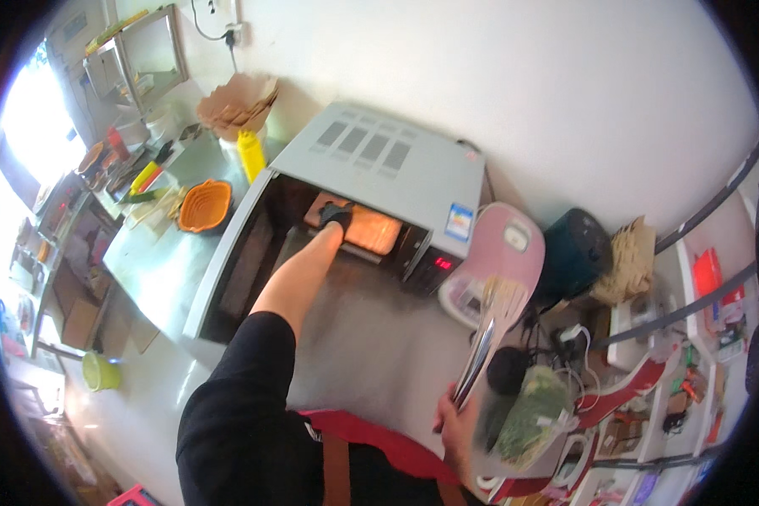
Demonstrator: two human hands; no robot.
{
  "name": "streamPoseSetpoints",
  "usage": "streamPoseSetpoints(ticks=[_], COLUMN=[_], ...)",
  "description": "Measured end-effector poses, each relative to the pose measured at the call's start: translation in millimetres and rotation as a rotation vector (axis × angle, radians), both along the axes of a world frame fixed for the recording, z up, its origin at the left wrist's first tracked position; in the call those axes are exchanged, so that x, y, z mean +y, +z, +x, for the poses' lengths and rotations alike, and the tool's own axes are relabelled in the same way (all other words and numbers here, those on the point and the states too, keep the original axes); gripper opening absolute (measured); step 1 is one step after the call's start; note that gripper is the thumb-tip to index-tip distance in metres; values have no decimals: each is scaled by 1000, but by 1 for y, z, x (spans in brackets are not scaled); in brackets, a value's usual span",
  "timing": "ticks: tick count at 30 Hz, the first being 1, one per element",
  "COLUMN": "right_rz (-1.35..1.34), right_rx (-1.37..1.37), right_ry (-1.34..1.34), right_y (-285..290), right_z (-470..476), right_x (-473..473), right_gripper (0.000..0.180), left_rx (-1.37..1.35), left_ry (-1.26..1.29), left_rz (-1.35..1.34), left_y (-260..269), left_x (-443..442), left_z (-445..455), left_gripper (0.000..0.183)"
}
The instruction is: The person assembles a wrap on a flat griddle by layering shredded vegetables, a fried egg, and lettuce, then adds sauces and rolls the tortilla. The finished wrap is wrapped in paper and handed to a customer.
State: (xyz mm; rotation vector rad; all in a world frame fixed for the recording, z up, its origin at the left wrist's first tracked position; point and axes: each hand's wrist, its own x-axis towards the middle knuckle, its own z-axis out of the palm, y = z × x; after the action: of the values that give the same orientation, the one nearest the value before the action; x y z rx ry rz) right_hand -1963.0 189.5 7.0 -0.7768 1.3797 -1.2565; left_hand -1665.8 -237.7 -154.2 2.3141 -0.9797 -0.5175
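My left hand (pixel 336 216), in a dark glove, reaches into the lit cavity of a grey countertop oven (pixel 379 158). It lies over the left part of a tray or rack (pixel 373 234); whether its fingers grip anything is hidden. The oven door (pixel 234 253) stands ajar to the left of my arm. My right hand (pixel 458 414) holds a pair of metal tongs (pixel 477 354) by the lower end, with their blurred tips raised in front of a pink rice cooker (pixel 512 243). A red display glows on the oven's control panel (pixel 433 262).
Left of the oven are a yellow squeeze bottle (pixel 251 155), an orange basket-shaped liner (pixel 205 205) and stacked brown paper liners (pixel 237 104). On the right stand a dark green appliance (pixel 572 253), cables and a bag of leafy greens (pixel 534 414). The steel worktop (pixel 367 341) lies before me.
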Motion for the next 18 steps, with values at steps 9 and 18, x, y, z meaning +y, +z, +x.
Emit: streamPoseSetpoints(ticks=[9,18], right_rz=[18,-103], right_rx=[-12,-73], right_ry=[-66,503], right_y=[-27,15], right_z=[-26,89], right_x=[-5,-57], right_gripper=[30,24], left_rx=[604,1591], left_ry=[-315,-163], left_rz=[148,-154], left_y=[54,33], left_x=[54,389], left_z=[-21,33], left_gripper=[40,39])
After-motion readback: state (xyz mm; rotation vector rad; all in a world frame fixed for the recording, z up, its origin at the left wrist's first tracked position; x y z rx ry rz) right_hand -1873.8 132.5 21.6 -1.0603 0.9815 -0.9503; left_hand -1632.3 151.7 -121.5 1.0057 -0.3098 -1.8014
